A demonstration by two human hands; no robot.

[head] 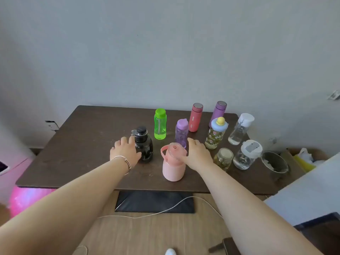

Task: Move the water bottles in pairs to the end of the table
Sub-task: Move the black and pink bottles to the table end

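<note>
— Where are you in the job?

— Starting a pair, I'd say. My left hand [125, 150] is spread, fingers against the side of the black bottle [144, 144] but not closed round it. My right hand [196, 153] is just as loose, thumb at the lid of the pink bottle [173, 162], gripping nothing yet. Both bottles stand upright on the tabletop [82, 144], nearest me

— So what does the next move need?

— Wrapping each hand round its bottle and lifting the two together. The pink one has a loop handle on its left, away from my palm, so I'd take the body

— And the rest, left to right?

— Green bottle [160, 124], looks empty apart from a straw. Lilac bottle [181, 132], contents unclear. Red flask [195, 117] and purple flask [217, 113], opaque. Patterned bottle [215, 134] with a yellow-knobbed cap, pale liquid inside, I think. Small jar [223, 157], yellowish. Two clear bottles with white lids, the far one [240, 128] and the near one [246, 155], each with a little water low down. All grouped right of centre, none at the table's end
</note>
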